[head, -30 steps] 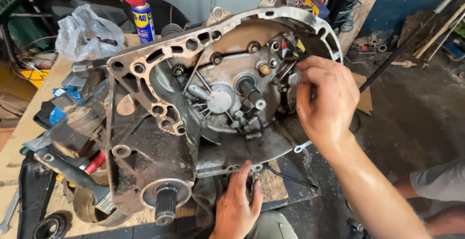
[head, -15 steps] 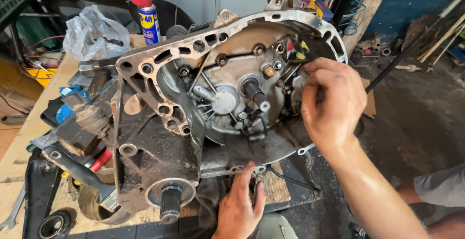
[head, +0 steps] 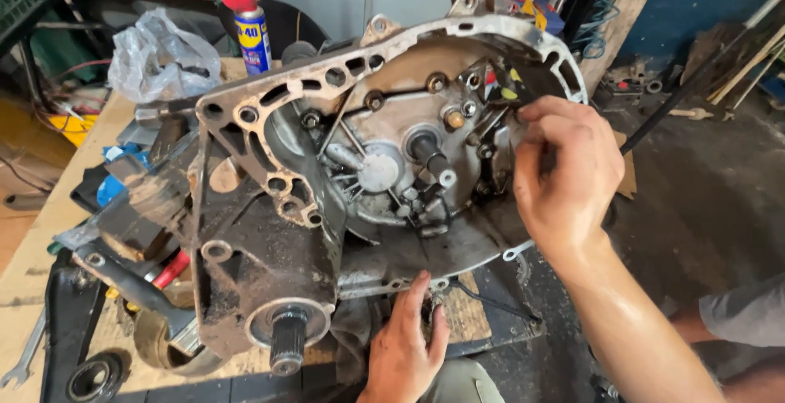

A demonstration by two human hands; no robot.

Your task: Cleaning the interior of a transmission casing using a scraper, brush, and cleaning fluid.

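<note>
The right hand (head: 564, 170) pinches inside the gearbox (head: 327, 207), fingers narrow, contents hidden; the left hand (head: 405, 346) braces its near edge, fingers flat.

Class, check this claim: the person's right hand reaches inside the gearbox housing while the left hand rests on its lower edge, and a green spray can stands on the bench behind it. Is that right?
Not quite. The head view shows the spray can is blue with a red cap, not green. The rest holds: the right hand reaches inside the gearbox housing, and the left hand rests on its lower edge.
</note>
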